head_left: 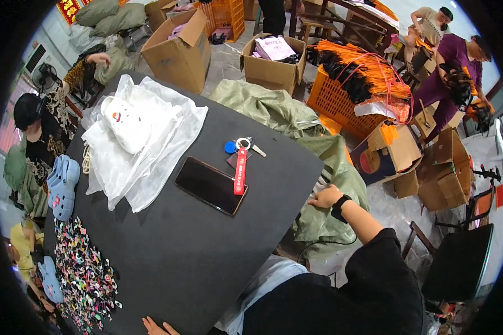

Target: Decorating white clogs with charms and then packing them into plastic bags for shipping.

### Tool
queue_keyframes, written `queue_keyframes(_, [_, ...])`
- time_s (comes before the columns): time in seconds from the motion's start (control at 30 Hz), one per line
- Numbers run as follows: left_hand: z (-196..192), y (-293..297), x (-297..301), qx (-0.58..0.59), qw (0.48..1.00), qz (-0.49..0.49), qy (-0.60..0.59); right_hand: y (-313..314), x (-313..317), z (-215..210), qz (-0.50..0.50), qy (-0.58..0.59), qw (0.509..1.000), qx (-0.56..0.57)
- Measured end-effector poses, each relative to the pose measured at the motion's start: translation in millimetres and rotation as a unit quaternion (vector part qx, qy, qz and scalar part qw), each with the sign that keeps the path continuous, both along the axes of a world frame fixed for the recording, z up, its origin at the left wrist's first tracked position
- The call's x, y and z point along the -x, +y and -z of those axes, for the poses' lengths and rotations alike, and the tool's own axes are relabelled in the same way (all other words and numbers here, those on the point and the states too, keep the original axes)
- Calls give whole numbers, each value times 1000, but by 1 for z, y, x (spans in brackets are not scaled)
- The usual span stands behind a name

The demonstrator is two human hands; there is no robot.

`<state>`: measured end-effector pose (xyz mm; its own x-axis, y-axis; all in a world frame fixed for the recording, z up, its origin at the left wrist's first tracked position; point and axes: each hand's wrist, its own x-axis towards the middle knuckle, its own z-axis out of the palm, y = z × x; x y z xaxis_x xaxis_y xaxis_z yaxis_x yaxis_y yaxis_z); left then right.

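Observation:
My right hand [325, 197], with a black watch on the wrist, reaches down beside the table's right corner. It is at the mouth of a green woven sack [341, 167], fingers apart, beside something whitish inside that I cannot make out. My left hand [159, 327] rests at the near edge of the black table [167, 251], fingers spread and holding nothing; only its fingers show. A dark smartphone [207, 187] lies mid-table, partly under a red strap [240, 170] with keys. Farther off, a white clog [123, 125] with a charm lies on white plastic bags [176, 117].
Small colourful shoe charms [86, 279] are heaped at the left, near blue clogs [63, 187]. Cardboard boxes [179, 53] and an orange crate [341, 106] stand beyond the table. Other people sit at left and work at upper right. A dark chair [458, 259] is at right.

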<state>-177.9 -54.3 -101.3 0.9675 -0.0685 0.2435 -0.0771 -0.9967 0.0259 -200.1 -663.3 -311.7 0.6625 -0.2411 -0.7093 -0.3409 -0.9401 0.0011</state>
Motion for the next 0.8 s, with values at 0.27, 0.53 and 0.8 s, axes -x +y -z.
queue_keyframes(0.27, [-5,1,-3,8,1000,2,-13,0,121,-26,105,158,981,42])
queue_keyframes(0.53, [-2,3,-2,6,1000,10,-24,-10,187,-8,369,49,927,50])
queue_keyframes(0.8, [-1,-5,-4,28,999,6,-20,-124,107,48,597,-353,710,-124])
